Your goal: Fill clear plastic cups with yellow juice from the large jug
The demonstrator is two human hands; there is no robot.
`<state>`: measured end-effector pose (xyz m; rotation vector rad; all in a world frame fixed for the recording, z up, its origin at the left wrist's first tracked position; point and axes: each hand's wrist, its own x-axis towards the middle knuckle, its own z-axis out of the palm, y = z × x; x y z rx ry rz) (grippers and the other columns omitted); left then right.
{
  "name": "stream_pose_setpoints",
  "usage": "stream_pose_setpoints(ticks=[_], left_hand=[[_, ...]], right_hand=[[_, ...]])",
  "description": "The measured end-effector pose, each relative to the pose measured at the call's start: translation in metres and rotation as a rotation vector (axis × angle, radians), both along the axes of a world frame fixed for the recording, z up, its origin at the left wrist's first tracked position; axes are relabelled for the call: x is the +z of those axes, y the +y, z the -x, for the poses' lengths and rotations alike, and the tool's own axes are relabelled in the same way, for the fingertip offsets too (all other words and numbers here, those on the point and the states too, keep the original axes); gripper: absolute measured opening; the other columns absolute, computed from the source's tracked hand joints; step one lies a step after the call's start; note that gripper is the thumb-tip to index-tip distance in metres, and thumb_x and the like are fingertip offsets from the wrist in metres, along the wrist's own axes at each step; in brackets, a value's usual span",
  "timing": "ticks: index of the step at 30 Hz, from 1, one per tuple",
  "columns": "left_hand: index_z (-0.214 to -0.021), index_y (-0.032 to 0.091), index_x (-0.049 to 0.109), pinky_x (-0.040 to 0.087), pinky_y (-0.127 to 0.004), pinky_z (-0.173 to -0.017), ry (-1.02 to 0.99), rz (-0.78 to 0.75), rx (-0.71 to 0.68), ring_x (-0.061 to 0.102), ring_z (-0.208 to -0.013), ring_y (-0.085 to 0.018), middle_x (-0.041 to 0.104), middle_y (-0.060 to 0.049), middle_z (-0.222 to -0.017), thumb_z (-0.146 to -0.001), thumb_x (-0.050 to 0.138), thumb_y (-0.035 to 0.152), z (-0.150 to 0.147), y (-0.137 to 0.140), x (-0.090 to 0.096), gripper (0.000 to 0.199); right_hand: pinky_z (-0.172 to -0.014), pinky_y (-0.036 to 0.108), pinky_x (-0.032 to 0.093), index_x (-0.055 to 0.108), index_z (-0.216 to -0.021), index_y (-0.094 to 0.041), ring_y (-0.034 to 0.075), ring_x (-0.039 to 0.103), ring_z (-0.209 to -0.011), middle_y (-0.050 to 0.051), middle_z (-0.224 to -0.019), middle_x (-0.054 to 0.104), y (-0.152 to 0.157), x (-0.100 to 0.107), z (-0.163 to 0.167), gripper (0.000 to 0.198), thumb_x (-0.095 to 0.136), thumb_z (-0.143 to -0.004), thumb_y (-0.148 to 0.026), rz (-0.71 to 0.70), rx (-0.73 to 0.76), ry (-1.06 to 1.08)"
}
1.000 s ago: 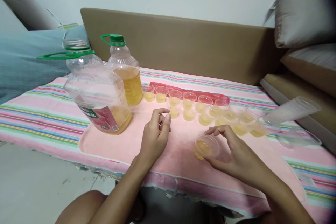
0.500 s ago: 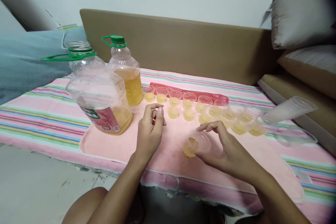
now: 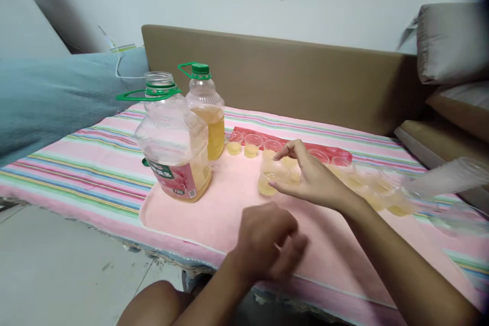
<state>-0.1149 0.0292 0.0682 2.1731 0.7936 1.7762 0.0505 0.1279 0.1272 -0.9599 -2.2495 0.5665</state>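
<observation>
My right hand (image 3: 300,173) has its thumb and forefinger around a small clear plastic cup (image 3: 266,187) of pale yellow liquid, at the near left end of the grouped cups. Blur and overlap hide how firmly the fingers touch it. My left hand (image 3: 267,239), smeared by motion, is nearer to me over the pink mat (image 3: 217,214); its fingers look bent, and I see nothing in them. Behind the right hand, more filled cups (image 3: 251,147) stand in rows. To the left stands an uncapped big plastic jug (image 3: 171,137) with a green handle and some yellow liquid.
A capped jug (image 3: 214,130), fuller, stands behind the uncapped one. A red plastic wrapper (image 3: 244,132) lies behind the cups. At the right lies a stack of clear cups (image 3: 446,178). A brown board (image 3: 267,76) closes off the back; cushions (image 3: 451,43) are piled at the right.
My right hand has moved away from me and left with the cup, up to the other cups. My left hand has swung right and nearer to me. The view has shifted left.
</observation>
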Motion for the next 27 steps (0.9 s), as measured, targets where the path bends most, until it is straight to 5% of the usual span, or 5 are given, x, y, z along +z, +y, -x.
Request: stream_pose_setpoints(ticks=[3,6,16,22,27], left_hand=[[-0.065,0.022,0.046,0.023,-0.032,-0.046,0.196,-0.218,-0.059,0.041,-0.045,-0.012,0.046,0.003,-0.050,-0.105,0.053,0.054,-0.014,-0.003,-0.017,0.052],[-0.060,0.022,0.045,0.019,-0.032,-0.043,0.234,-0.282,-0.023,0.037,-0.042,-0.011,0.041,0.005,-0.047,-0.102,0.058,0.059,-0.022,-0.001,-0.027,0.058],[-0.059,0.022,0.048,0.023,-0.031,-0.040,0.168,-0.246,-0.012,0.037,-0.041,-0.011,0.042,0.005,-0.047,-0.104,0.055,0.060,-0.018,0.003,-0.022,0.059],[-0.063,0.023,0.053,0.028,-0.031,-0.042,0.238,-0.189,-0.024,0.040,-0.040,-0.013,0.039,0.005,-0.044,-0.102,0.052,0.066,-0.026,0.004,-0.031,0.058],[-0.060,0.021,0.049,0.026,-0.031,-0.040,0.104,-0.261,-0.003,0.042,-0.041,-0.011,0.045,0.004,-0.047,-0.106,0.049,0.061,-0.026,0.004,-0.021,0.061]], right_hand=[[-0.094,0.042,0.048,0.041,-0.113,-0.025,0.030,0.058,-0.114,0.008,-0.123,0.059,0.022,0.001,0.026,0.050,0.074,-0.088,-0.053,0.001,0.020,-0.024],[-0.091,0.044,0.048,0.040,-0.109,-0.024,0.031,0.058,-0.110,0.009,-0.121,0.060,0.043,-0.004,0.047,0.050,0.071,-0.084,-0.054,-0.015,0.025,-0.086],[-0.090,0.052,0.045,0.043,-0.104,-0.024,0.037,0.053,-0.107,0.010,-0.117,0.061,0.075,-0.041,0.067,0.049,0.072,-0.079,-0.055,-0.047,-0.155,-0.243],[-0.092,0.053,0.045,0.045,-0.106,-0.024,0.038,0.056,-0.108,0.011,-0.119,0.063,0.080,-0.047,0.061,0.053,0.075,-0.078,-0.058,-0.036,-0.134,-0.202],[-0.089,0.051,0.046,0.044,-0.105,-0.024,0.037,0.059,-0.107,0.011,-0.116,0.064,0.082,-0.047,0.062,0.053,0.078,-0.078,-0.056,-0.049,-0.148,-0.205]])
